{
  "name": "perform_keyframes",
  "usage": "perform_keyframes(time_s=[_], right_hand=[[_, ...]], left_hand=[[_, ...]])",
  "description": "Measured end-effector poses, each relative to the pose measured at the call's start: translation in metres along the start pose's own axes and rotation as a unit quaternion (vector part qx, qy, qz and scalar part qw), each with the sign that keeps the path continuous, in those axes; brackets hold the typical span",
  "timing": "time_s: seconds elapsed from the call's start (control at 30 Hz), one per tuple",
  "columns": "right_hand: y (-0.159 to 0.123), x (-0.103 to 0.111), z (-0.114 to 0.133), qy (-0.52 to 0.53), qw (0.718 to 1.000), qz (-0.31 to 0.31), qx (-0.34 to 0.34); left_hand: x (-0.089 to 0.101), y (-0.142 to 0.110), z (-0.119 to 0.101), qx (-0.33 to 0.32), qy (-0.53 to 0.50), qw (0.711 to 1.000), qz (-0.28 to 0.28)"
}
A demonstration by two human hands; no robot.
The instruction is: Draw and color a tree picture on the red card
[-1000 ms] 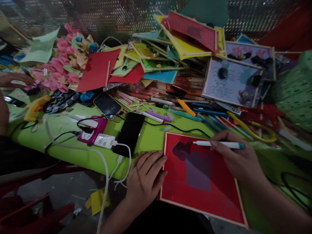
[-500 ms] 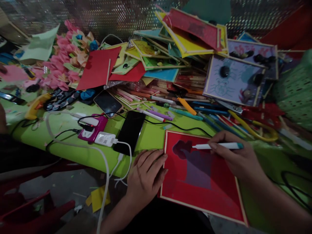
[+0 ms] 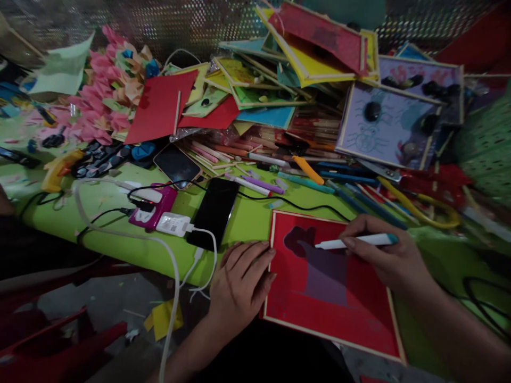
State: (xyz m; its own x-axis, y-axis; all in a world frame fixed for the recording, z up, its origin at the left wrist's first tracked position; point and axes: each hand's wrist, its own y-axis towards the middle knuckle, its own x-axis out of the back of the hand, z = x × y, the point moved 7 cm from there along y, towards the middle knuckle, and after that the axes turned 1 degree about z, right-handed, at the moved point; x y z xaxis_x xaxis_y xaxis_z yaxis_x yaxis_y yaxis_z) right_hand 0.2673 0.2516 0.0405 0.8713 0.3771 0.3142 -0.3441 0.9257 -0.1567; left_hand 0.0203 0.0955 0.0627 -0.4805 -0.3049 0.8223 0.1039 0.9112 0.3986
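A red picture board (image 3: 287,287) framed with thin wooden sticks lies at the table's front edge, partly over my lap. On it is a dark drawn shape, with a shadow falling across the middle. My right hand (image 3: 387,252) pinches a white marker pen (image 3: 335,243) with a teal end, its tip pointing left at the drawing; contact with the surface cannot be made out. My left hand (image 3: 241,276) rests flat at the board's left edge, fingertips on the frame, holding nothing.
A black phone (image 3: 213,213), a magenta power adapter (image 3: 154,205) and white cables lie left of the board. Behind are scattered markers, scissors (image 3: 419,205) and a heap of framed pictures (image 3: 319,48). Pink paper flowers (image 3: 104,90) sit at the back left; a green basket (image 3: 487,143) stands right.
The marker tip has shifted slightly down across the drawing. My left hand stays at the board's edge. The view has tilted a little.
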Motion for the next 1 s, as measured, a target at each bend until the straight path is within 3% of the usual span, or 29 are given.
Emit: perform_keyframes(time_s=[0.3, 0.7, 1.0], right_hand=[[0.0, -0.001, 0.0, 0.007, 1.0, 0.0, 0.001], [-0.001, 0.008, -0.01, 0.024, 0.997, -0.07, 0.005], [0.001, 0.011, -0.014, 0.035, 0.995, -0.088, 0.006]], left_hand=[[-0.001, 0.0, 0.0, 0.002, 0.003, 1.0, 0.001], [-0.001, -0.001, 0.001, 0.001, -0.003, 1.0, -0.005], [-0.001, -0.001, 0.001, -0.002, -0.001, 1.0, -0.004]])
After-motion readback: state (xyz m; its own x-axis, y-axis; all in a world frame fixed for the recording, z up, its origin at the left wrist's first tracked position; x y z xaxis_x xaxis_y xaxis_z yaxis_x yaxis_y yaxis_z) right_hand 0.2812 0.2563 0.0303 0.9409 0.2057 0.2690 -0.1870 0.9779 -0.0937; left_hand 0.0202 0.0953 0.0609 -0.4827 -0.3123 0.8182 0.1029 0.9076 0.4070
